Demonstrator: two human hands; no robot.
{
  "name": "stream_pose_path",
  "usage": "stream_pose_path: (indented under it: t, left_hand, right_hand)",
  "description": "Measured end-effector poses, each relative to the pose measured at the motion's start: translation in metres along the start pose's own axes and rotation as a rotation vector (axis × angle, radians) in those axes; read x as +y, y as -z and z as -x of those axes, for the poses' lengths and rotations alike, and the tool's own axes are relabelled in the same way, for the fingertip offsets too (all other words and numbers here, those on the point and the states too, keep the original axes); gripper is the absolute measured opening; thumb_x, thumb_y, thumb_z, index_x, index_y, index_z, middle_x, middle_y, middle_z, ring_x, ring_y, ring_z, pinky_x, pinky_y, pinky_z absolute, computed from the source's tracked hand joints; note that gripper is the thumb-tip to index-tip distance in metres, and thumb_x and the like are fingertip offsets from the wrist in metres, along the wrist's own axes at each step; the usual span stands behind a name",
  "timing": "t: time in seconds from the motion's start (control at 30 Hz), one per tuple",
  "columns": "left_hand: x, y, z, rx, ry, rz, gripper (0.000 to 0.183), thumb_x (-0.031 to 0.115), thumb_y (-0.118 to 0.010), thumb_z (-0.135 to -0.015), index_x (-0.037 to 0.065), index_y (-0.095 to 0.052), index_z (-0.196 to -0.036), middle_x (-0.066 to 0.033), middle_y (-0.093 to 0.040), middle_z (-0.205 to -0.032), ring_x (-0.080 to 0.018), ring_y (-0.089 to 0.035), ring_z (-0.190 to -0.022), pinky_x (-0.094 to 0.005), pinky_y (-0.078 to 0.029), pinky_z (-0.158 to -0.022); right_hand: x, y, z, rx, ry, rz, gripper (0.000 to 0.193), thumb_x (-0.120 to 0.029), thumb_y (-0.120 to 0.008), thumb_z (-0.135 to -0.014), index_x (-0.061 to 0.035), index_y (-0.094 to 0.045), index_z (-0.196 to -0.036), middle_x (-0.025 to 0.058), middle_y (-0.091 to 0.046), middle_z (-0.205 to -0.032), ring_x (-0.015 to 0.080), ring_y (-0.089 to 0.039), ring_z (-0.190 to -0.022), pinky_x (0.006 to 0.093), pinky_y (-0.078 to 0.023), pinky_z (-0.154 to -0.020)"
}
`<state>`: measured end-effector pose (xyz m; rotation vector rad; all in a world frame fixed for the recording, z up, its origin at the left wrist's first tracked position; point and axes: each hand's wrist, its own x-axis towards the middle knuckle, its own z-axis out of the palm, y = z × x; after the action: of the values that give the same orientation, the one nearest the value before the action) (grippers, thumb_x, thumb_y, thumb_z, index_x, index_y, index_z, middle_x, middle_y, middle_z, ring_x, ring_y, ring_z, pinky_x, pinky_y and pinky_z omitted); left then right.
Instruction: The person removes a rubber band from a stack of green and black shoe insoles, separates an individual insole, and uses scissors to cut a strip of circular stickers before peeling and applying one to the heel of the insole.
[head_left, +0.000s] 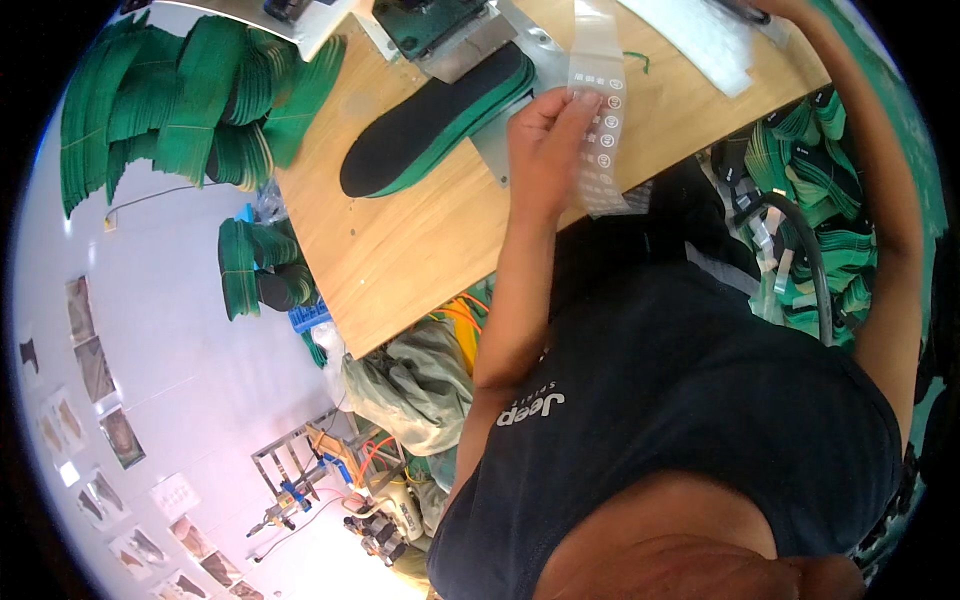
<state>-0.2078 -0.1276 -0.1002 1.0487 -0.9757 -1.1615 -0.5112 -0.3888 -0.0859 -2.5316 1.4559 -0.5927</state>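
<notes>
L hand (552,145): 1, pinching 1 clear strip (608,140)
Strip spot: just R of insole pile (430,122)
Insole pile: 1, black top, on surface (380,260)
R hand (785,7): 1, far R of pile, cut off, can't tell grip

White print (530,411) on black shirt (660,400) and clear strip (611,130)

A clear plastic strip (598,60) with a row of white printed marks is pinched in the left hand (548,140), its lower end hanging past the near edge of the surface (400,270). A black-topped, green-sided insole (430,125) lies flat beside it, one rounded end toward the surface's left edge.
</notes>
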Motion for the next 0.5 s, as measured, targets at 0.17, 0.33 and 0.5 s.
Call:
stream_pose_path:
  t: [0.17,0.33,0.5]
  left_hand:
    - [0.006,0.006,0.005,-0.052,0.128,0.085,0.019,0.016,-0.063,-0.092,-0.002,-0.069,-0.090,-0.0071,-0.067,-0.076,-0.0110,-0.058,-0.057,-0.0232,-0.047,-0.054]
    - [0.009,0.008,0.007,0.039,0.072,0.056,0.020,0.017,-0.063,-0.094,-0.002,-0.069,-0.090,-0.0064,-0.068,-0.077,-0.0100,-0.060,-0.060,-0.0226,-0.047,-0.055]
    - [0.011,0.007,0.009,0.032,0.041,0.022,0.018,0.017,-0.066,-0.094,0.000,-0.072,-0.093,-0.0023,-0.069,-0.079,-0.0047,-0.056,-0.064,-0.0188,-0.041,-0.057]
  right_hand:
    - [-0.075,0.044,0.060,0.196,-0.356,-0.649,0.038,-0.024,-0.075,-0.075,-0.0013,-0.062,-0.103,0.0073,-0.064,-0.083,0.0183,-0.058,-0.071,0.0338,-0.049,-0.063]
    - [-0.107,0.037,0.168,-0.037,-0.171,-0.802,0.052,-0.024,-0.072,-0.081,-0.0046,-0.057,-0.127,0.0067,-0.063,-0.096,0.0151,-0.061,-0.085,0.0288,-0.049,-0.074]
    - [-0.162,0.019,0.224,-0.467,-0.189,-1.054,0.059,-0.011,-0.074,-0.079,-0.0035,-0.055,-0.135,0.0038,-0.061,-0.090,0.0125,-0.062,-0.085,0.0262,-0.050,-0.076]
